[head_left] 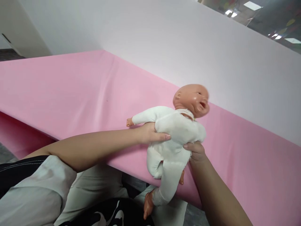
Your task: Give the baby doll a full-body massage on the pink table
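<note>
A baby doll with a hard plastic head and a white cloth body is held between my two hands, face up, its head turned to the right. My left hand grips one side of its torso, thumb lying across the front. On the other side, my right hand clasps the waist with the thumb in front; the fingers of both hands are mostly hidden behind the body. One doll arm stretches out to the left. Its legs hang down over the near edge of the pink-covered surface, one foot above my lap.
A white wall or panel rises along the far side of the pink surface. Above its top edge, at the upper right, ceiling lights show. My legs are close beneath the near edge.
</note>
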`<state>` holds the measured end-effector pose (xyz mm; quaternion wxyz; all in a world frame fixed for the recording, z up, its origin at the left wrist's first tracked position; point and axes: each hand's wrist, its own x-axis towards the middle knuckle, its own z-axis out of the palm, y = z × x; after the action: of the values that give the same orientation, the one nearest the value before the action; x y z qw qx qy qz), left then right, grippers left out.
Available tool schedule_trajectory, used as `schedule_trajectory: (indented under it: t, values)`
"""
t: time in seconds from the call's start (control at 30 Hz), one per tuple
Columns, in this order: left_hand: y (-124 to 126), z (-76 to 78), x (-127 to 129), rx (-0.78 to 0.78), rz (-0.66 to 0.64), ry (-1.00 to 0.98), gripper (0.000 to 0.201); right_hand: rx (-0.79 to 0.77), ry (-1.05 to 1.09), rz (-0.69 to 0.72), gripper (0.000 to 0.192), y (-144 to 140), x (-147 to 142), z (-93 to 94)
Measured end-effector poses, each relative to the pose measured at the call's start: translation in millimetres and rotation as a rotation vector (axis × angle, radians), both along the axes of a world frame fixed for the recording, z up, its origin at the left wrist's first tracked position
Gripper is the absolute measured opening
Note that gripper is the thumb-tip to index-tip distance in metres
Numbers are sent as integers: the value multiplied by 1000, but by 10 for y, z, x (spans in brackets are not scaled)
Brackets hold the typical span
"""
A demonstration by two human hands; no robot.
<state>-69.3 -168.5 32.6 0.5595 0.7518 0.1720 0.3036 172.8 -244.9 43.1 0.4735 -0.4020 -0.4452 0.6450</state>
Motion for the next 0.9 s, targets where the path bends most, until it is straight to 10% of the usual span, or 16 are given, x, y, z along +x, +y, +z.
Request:
schedule_trajectory:
  t: [0.23, 0.43, 0.63, 0.9]
  values:
    - [195, -101, 72, 78, 69, 65, 64, 25, 82, -18, 65, 167, -58, -69]
    - [249, -118, 54, -244, 76, 56, 68, -2, 146, 41, 57, 253, -23, -143]
    - [308, -135, 64, -212, 154, 169, 70, -62, 153, 39, 50, 357, 56, -288]
    - [449, -119, 2, -282, 35, 227, 67, -79, 79, -19, 55, 439, 94, -348]
